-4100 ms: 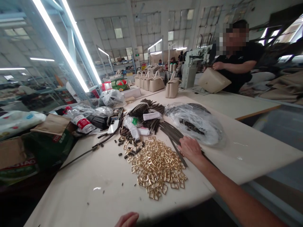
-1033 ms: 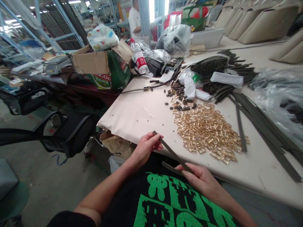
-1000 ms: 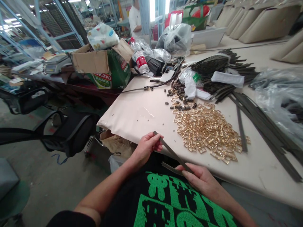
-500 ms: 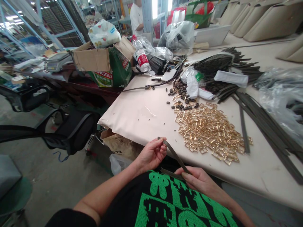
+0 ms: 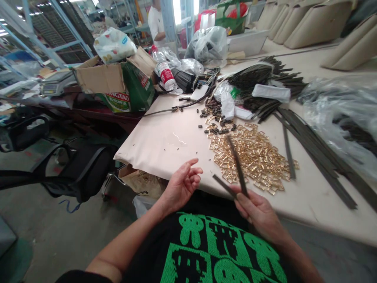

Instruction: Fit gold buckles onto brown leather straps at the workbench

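Observation:
My right hand (image 5: 255,208) grips a dark olive strap (image 5: 238,167) near the table's front edge. One end of the strap rises over a heap of gold rectangular buckles (image 5: 250,153); another end juts out to the left of my fingers. To the left, my left hand (image 5: 184,181) is held up with its fingers apart and loosely curled, with nothing in it. It is apart from the strap. Small dark pieces (image 5: 219,127) lie at the heap's far left side.
More olive straps (image 5: 321,157) lie on the table (image 5: 153,137) at right, with a tied bundle (image 5: 256,74) behind. Farther back are a bottle (image 5: 165,70), a cardboard box (image 5: 129,86), plastic bags (image 5: 209,45) and beige bags (image 5: 318,25). A black chair (image 5: 85,169) stands at left.
My left hand has let go of the strap's end and opened. My right hand has moved up and right, and the freed end now points up over the buckles. The view has shifted.

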`<state>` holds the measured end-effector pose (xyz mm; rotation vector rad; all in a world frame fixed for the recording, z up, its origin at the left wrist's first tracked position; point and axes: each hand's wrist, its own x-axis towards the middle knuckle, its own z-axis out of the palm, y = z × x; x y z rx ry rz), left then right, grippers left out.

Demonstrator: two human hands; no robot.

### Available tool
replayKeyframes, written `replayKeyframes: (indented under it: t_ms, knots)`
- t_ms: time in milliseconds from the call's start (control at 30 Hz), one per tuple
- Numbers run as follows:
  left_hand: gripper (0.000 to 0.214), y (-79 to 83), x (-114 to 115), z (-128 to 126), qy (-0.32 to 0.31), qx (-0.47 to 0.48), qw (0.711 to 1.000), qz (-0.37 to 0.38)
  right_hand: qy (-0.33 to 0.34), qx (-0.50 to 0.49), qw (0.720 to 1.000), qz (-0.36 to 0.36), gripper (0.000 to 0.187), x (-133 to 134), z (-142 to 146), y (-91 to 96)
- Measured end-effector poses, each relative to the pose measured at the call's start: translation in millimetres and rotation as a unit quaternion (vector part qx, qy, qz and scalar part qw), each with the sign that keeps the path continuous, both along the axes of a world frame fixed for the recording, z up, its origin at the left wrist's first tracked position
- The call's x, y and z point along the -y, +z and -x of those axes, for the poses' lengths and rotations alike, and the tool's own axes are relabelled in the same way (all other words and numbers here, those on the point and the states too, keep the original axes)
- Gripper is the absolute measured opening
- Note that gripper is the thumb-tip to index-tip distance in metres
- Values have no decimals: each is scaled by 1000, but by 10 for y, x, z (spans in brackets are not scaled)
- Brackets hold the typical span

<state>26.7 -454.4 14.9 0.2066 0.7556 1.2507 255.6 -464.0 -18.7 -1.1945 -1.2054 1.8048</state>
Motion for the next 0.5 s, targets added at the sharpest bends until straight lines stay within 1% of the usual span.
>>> replayKeyframes:
  t_ms: [33, 67, 100, 167, 233, 300, 333, 367, 433, 467, 500]
  knots:
    - [32, 9, -11, -11, -11, -58, 998, -37, -76, -30, 996, -31, 49, -28, 3, 86]
    - [35, 15, -24, -40, -34, -112, 991, -70, -142, -62, 986, -66, 44, -61, 15, 180]
    - [36, 18, -39, -90, -73, -156, 980, -99, -188, -92, 973, -102, 38, -98, 37, 277]
    - [38, 18, -70, -246, -179, -211, 950, -146, -242, -122, 949, -162, 29, -164, 100, 447]
    - [39, 17, -99, -446, -292, -230, 906, -202, -276, -130, 933, -191, 23, -198, 165, 547]
    - [30, 11, -125, -636, -367, -236, 863, -257, -298, -137, 924, -196, 17, -182, 205, 570]
    - [26, 5, -138, -709, -390, -235, 847, -274, -304, -142, 922, -194, 14, -158, 207, 562]
    - [28, -3, -152, -759, -405, -230, 840, -278, -306, -148, 922, -186, 12, -127, 191, 547]
    - [34, -20, -184, -782, -419, -224, 841, -258, -310, -154, 925, -159, 11, -62, 87, 523]
    - [34, -25, -203, -758, -431, -228, 839, -243, -318, -148, 926, -143, 12, -33, -10, 521]
    - [33, -26, -222, -714, -445, -244, 830, -233, -337, -134, 922, -132, 14, -7, -139, 531]
